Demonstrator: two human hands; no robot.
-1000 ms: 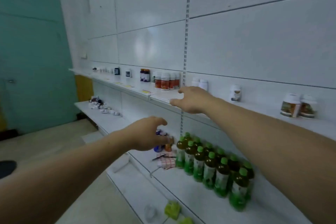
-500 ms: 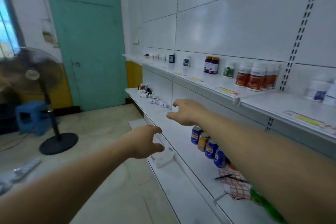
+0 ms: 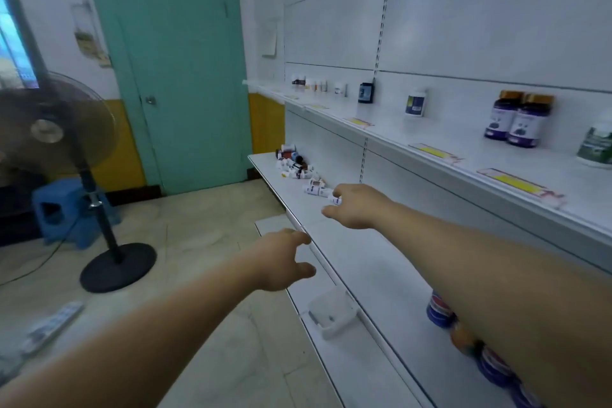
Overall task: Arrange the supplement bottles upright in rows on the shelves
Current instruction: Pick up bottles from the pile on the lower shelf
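Mostly undone: bottles [image 3: 299, 169] lie heaped just beyond the right hand [image 3: 356, 207]; fingers apart and empty, likewise the left hand [image 3: 281, 262].

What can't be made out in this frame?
Head view only.
Cans: mostly hidden behind the right forearm.
Green bottle: cut off by the right edge.
Heap of small bottles: too small and blurred to count or read.
Right hand: fingers reach a lying bottle; grip or gap, unclear.
Far top-shelf items: too small to identify.
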